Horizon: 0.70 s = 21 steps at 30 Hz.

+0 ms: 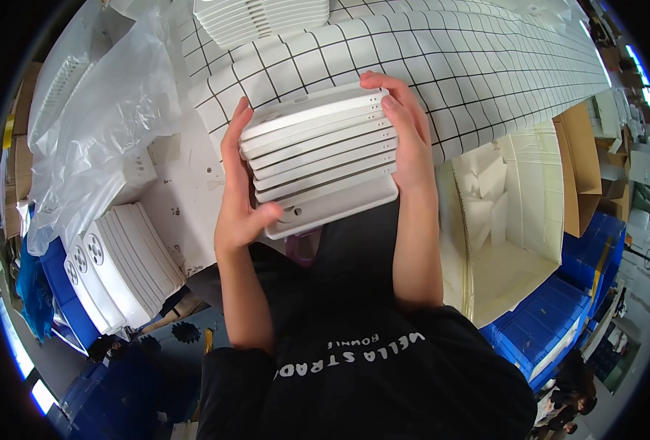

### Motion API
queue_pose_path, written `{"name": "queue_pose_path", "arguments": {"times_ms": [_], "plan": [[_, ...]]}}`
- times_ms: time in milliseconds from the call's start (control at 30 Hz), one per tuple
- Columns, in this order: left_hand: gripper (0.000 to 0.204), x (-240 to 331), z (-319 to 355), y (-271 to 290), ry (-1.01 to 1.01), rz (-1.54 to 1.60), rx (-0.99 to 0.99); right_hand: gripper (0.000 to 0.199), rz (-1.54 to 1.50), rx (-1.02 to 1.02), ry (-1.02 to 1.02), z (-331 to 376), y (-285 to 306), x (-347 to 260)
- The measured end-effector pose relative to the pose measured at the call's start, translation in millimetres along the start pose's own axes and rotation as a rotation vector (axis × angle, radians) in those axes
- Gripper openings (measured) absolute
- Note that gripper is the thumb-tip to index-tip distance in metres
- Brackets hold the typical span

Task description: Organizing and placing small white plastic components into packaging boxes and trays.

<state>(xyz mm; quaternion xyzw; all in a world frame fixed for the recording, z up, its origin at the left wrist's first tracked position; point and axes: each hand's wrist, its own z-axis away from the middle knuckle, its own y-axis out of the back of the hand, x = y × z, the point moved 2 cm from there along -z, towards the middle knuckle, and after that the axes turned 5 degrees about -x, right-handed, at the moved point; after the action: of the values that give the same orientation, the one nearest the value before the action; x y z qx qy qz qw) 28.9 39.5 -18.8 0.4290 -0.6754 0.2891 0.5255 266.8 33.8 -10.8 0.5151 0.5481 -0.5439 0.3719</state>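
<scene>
Between my two hands is a stack of white phone cases (pixel 323 150), tilted and held above my lap at the table's near edge. My left hand (pixel 238 187) presses its left end, the thumb lying over the lowest case near its camera cutout. My right hand (pixel 407 128) grips the other end, with the fingers bent over the top corner. The lowest case shows its hollow inside, and the others appear edge-on as several layers. A second stack of white phone cases (pixel 131 253) with round camera holes stands to the left of my left arm.
A white cloth with a black grid (pixel 471 59) covers the table. More stacked white cases (pixel 263 18) sit at the far side. Clear plastic bags (pixel 112 110) lie at left. On the right are an open pale box (pixel 519 249) with white pieces inside and blue crates (pixel 537 323).
</scene>
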Motion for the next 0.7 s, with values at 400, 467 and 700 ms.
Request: {"name": "queue_pose_path", "arguments": {"times_ms": [400, 467, 700], "plan": [[0.117, 7, 20, -8, 0.004, -0.610, -0.036, 0.017, 0.105, -0.054, -0.153, -14, 2, -4], [0.110, 9, 15, -6, -0.032, -0.636, -0.011, 0.018, 0.109, -0.052, -0.160, -17, 0, -4], [0.096, 2, 13, -5, 0.009, -0.559, 0.054, 0.021, 0.040, 0.040, -0.030, -8, -4, -2]]}}
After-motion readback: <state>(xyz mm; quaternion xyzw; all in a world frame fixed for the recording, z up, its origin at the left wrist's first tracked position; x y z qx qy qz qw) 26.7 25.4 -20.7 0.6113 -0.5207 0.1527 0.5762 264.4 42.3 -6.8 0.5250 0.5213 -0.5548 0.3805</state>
